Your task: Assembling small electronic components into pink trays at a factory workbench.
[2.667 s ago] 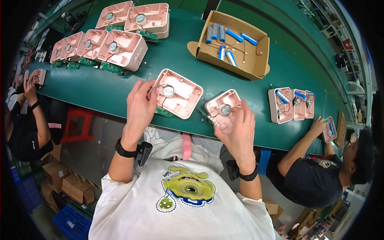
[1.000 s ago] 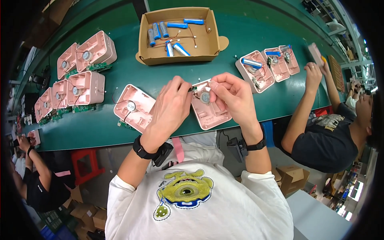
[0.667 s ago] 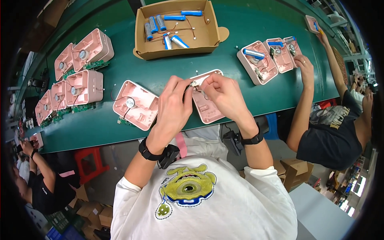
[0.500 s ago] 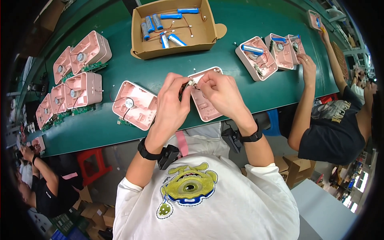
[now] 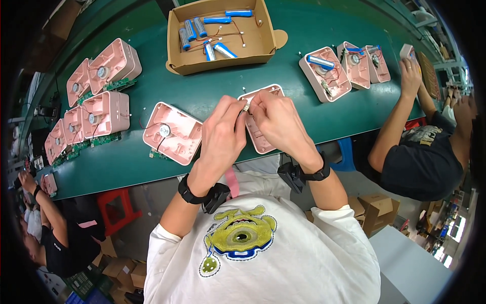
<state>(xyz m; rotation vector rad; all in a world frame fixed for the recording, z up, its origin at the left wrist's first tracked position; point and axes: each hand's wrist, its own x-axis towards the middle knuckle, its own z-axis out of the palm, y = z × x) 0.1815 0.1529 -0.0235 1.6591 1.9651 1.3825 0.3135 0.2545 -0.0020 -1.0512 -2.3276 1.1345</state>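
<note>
My left hand (image 5: 223, 126) is closed, pinching a small part with a pale connector-like end (image 5: 246, 107) between thumb and forefinger. My right hand (image 5: 279, 117) meets it there, its thumb and fingers pressed together; whatever they grip is too small to make out. Both hands hover over a shallow pink plastic shell (image 5: 260, 143) lying on the green table, covering much of its inside. Beside my left hand lies a deeper pink shell (image 5: 188, 133) with a round speaker (image 5: 164, 130) and a dark wire. Part of a green circuit board (image 5: 161, 154) peeks out below that shell.
An open cardboard box (image 5: 223, 64) of blue battery cells with leads stands at the far middle. Pink shells with speakers (image 5: 103, 72) and green boards cluster at left. Filled shells (image 5: 338, 83) stand at right, near a co-worker's hand (image 5: 411, 76). Another person works at far left.
My left hand has shifted slightly right, bringing its fingers closer to my right hand. The co-worker's hand at right has left the pink shells and moved to an object farther right.
</note>
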